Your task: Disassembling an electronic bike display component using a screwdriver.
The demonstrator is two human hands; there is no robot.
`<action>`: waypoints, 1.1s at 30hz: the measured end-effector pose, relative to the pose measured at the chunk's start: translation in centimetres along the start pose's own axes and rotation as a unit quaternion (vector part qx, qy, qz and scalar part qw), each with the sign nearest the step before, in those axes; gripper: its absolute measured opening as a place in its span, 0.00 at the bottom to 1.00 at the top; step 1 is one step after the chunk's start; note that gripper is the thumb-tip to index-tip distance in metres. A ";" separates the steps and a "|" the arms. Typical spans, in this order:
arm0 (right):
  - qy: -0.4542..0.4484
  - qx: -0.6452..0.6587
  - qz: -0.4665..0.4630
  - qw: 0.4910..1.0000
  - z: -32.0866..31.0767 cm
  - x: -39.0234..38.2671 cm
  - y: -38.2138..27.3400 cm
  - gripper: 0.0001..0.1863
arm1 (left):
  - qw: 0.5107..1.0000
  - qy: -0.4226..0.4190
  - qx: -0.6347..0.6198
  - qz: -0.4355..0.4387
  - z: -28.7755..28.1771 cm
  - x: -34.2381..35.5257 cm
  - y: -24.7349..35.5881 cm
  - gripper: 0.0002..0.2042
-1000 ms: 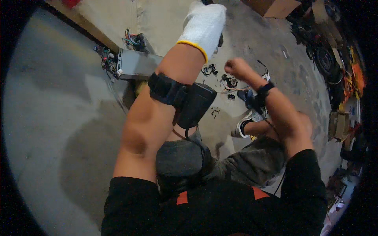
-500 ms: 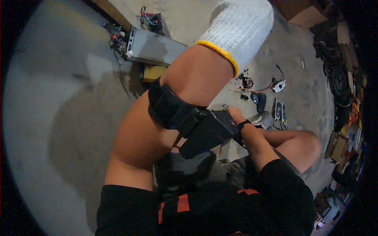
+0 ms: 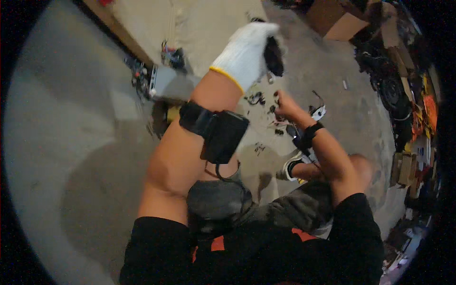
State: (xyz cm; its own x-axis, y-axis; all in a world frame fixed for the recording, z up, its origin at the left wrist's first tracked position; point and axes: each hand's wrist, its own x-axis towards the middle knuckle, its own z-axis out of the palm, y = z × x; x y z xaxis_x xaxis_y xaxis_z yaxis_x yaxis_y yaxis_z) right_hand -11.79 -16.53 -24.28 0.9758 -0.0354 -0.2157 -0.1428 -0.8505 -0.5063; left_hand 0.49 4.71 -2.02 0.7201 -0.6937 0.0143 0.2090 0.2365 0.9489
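Observation:
My left hand (image 3: 249, 47), in a white knitted glove with a yellow cuff, is stretched forward over the floor. It grips a dark, rounded piece (image 3: 273, 57) whose kind I cannot make out. My right hand (image 3: 286, 105) is bare and nearer to me, its fingers closed together. A tiny dark bit shows at its fingertips, too small to name. Small black parts (image 3: 256, 98) lie scattered between and below both hands. Beside my right wrist is a white part with a wire (image 3: 318, 112). Black devices are strapped to both forearms.
At the left stands a grey metal case (image 3: 173, 83) with bundled wires (image 3: 175, 56) behind it and a yellow block (image 3: 173, 114) below. An open cardboard box (image 3: 339, 21) sits far right, beside heaped cables and parts. My shoe (image 3: 289, 167) rests near the small parts.
My left hand, earlier nearer the camera, is lower in view, and the dark piece now shows in it. My right hand has moved forward from my lap to above the scattered parts.

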 end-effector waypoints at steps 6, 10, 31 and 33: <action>0.143 0.129 -0.030 0.981 -20.7 -5.8 -6.1 0.34 | 0.967 -0.020 -0.213 -0.137 3.8 -0.6 2.4 0.13; 0.372 0.347 -0.050 0.860 -24.0 -10.7 -8.2 0.31 | 0.963 -0.045 -0.228 -0.135 5.6 -1.1 3.3 0.21; 0.525 0.416 -0.207 0.713 -23.1 -12.2 -11.5 0.25 | 0.986 -0.013 -0.132 -0.103 8.3 1.3 1.7 0.13; 0.525 0.414 -0.203 0.715 -23.1 -12.4 -12.0 0.24 | 0.986 -0.011 -0.133 -0.104 8.4 1.5 1.6 0.13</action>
State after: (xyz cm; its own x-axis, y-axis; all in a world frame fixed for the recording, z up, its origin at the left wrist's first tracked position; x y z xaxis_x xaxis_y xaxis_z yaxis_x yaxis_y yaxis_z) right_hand -18.35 -17.96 3.76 0.4899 -0.6178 0.6150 0.5632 -0.3143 -0.7643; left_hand -3.66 -1.63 2.11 0.6295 -0.7597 -0.1628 0.5192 0.2555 0.8156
